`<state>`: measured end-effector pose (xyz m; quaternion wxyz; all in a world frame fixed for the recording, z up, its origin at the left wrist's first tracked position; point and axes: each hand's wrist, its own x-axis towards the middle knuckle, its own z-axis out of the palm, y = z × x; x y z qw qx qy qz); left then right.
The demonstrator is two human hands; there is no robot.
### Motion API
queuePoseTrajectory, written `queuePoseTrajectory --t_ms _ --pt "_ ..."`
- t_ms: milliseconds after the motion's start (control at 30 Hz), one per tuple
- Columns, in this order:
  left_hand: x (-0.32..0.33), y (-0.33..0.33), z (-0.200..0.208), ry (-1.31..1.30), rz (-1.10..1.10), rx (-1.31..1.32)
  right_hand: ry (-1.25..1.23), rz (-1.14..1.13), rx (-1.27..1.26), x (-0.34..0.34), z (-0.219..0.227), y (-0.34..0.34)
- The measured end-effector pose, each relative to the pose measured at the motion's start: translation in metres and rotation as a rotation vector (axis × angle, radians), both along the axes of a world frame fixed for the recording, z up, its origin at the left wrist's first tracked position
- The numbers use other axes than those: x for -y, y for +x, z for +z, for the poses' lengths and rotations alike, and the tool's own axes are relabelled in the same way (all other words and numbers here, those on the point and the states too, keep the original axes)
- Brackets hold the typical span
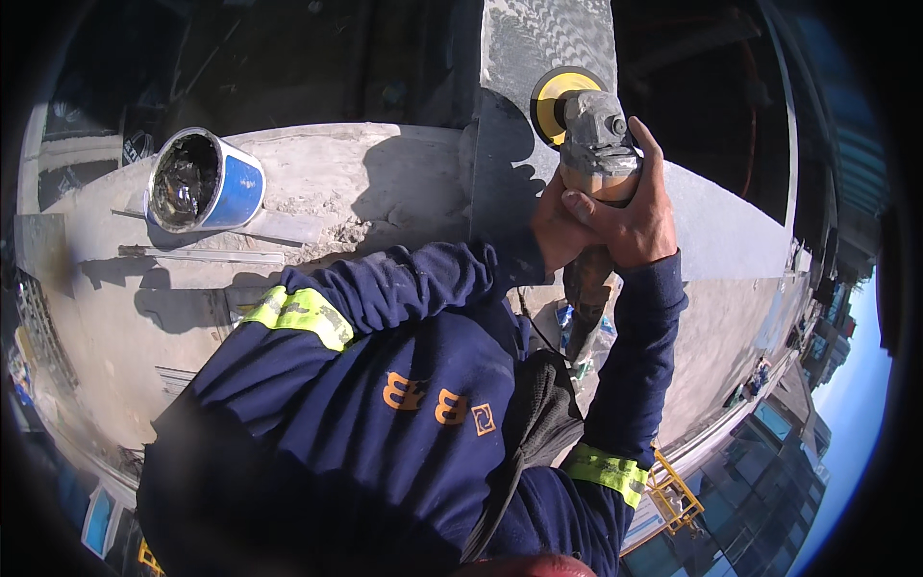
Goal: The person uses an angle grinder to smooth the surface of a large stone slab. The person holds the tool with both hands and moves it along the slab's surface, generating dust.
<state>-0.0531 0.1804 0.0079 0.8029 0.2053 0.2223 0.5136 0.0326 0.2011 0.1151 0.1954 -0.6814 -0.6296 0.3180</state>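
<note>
The grinder (pixel 594 135) sits at the upper centre-right of the frame, its yellow and black disc (pixel 552 102) over the grey panel (pixel 524 115) that runs up to the top edge. The right hand's (pixel 636 216) grip is clamped around the tool's body, one finger stretched up along its side; the left hand (pixel 558 231) appears clamped on it too, its fingers mostly hidden. Pale swirl marks on the panel suggest that the step in hand is smoothing its face; whether the disc touches or spins, I cannot tell. The next move likely calls for a firm two-handed hold and the disc laid evenly on the panel. A blue bucket (pixel 240 188) stands tilted at upper left.
</note>
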Motion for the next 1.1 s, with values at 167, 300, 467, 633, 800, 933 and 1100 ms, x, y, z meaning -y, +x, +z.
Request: queuePoseTrajectory --t_ms 167,300,467,633,800,933,1100 --pt "-0.009 -0.016 -0.003 0.010 0.152 0.024 -0.006 0.048 -0.019 -0.025 -0.007 -0.016" --pt "-0.016 -0.018 0.001 -0.065 0.162 0.101 -0.020 0.072 0.013 -0.036 -0.006 -0.025" --pt "-0.018 -0.019 0.000 -0.182 0.107 0.239 -0.021 0.082 0.172 -0.042 -0.005 -0.033" --pt "-0.018 -0.020 -0.003 -0.178 0.164 0.181 0.016 0.104 0.186 -0.047 -0.012 -0.037" --pt "-0.020 -0.018 -0.007 -0.230 0.172 0.178 -0.048 0.100 0.210 -0.050 -0.014 -0.036" --pt "-0.022 -0.018 -0.009 -0.193 0.172 0.171 0.003 0.092 0.229 -0.052 -0.016 -0.037" --pt "-0.028 -0.023 -0.006 -0.221 0.128 0.164 -0.007 0.108 0.224 -0.055 -0.018 -0.036"
